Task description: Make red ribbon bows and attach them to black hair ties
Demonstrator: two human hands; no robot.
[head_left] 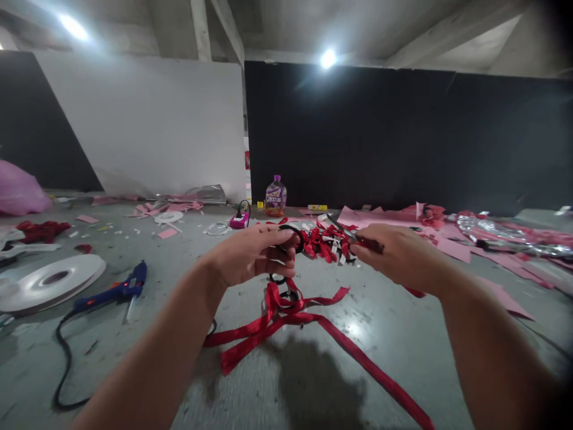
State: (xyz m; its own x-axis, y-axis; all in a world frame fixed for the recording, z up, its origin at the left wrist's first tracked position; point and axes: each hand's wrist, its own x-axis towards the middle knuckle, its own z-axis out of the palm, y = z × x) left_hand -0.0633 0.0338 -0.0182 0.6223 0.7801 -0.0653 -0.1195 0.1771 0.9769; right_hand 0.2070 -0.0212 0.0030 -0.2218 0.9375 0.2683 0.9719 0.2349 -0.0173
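My left hand [255,254] is closed round a black ring [293,236], its thumb and fingers pinching it. Scissors [342,228] are in my right hand [394,254], with the blades pointing left and away over a pile of red and white ribbon scraps [324,243]. Below my left hand, long red ribbons [358,352] lie across the table around another dark ring [289,297]. How far the blades are open is hard to make out.
A blue glue gun [116,289] with its cord and a white ribbon spool [58,280] lie at the left. Further back stand a purple-capped bottle [276,198] and a magenta box [240,220]. Pink sheets [452,248] and crinkled silver film [505,233] are at the right.
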